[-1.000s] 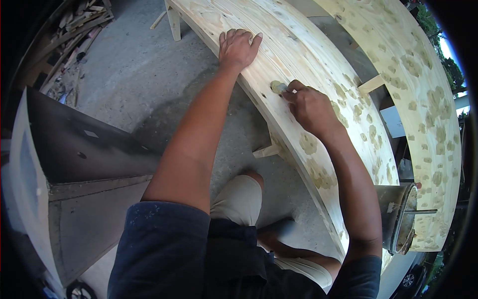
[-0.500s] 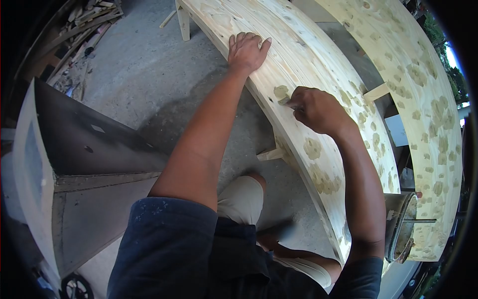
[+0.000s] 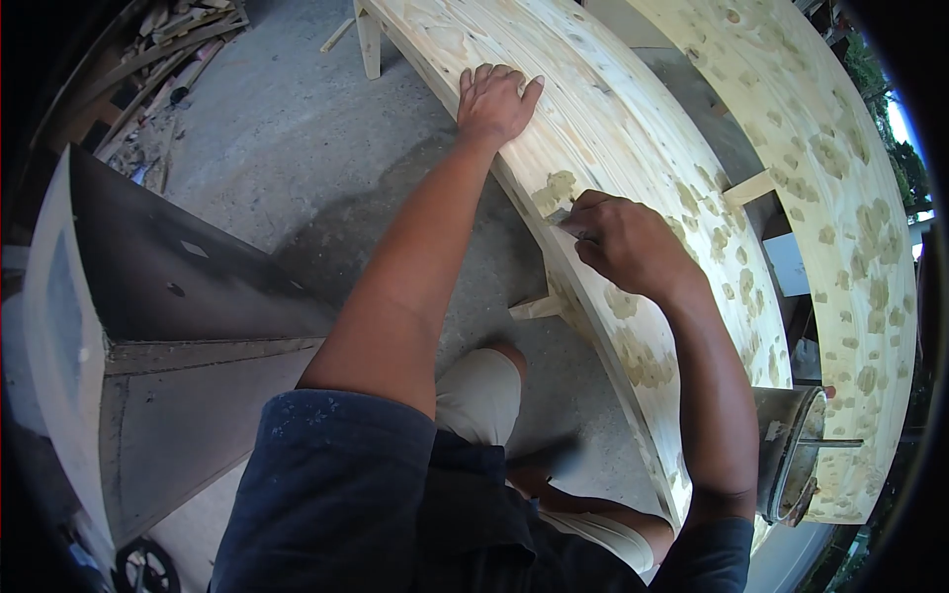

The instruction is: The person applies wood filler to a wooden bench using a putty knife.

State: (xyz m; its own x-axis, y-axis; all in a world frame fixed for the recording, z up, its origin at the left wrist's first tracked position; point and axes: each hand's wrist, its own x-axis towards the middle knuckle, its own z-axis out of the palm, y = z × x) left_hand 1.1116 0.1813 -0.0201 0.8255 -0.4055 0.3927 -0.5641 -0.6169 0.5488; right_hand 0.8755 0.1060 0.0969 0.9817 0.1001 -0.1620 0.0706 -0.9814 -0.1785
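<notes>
A long pale wooden panel (image 3: 593, 128), dotted with tan filler patches, lies before me. My left hand (image 3: 497, 104) rests flat on it near its left edge, with fingers spread and nothing held. My right hand (image 3: 633, 242) is closed around a putty knife (image 3: 559, 216). Only a bit of its grey blade shows, touching the wood by the near edge; the handle is hidden in my fist. Just above the blade is a smeared filler patch (image 3: 556, 190). More patches, such as a tan patch (image 3: 643, 361), lie below my right hand.
A second patched panel (image 3: 840, 148) runs parallel on the right. An open can (image 3: 791, 445) with a stick across it stands by my right forearm. A large dark-sided box (image 3: 188, 247) is at left on the concrete floor (image 3: 297, 109). Scrap wood (image 3: 178, 44) is piled top left.
My right hand has drawn the putty knife slightly down toward the panel's near edge. The filler patch beside it now spreads further that way. My left hand stays on the panel.
</notes>
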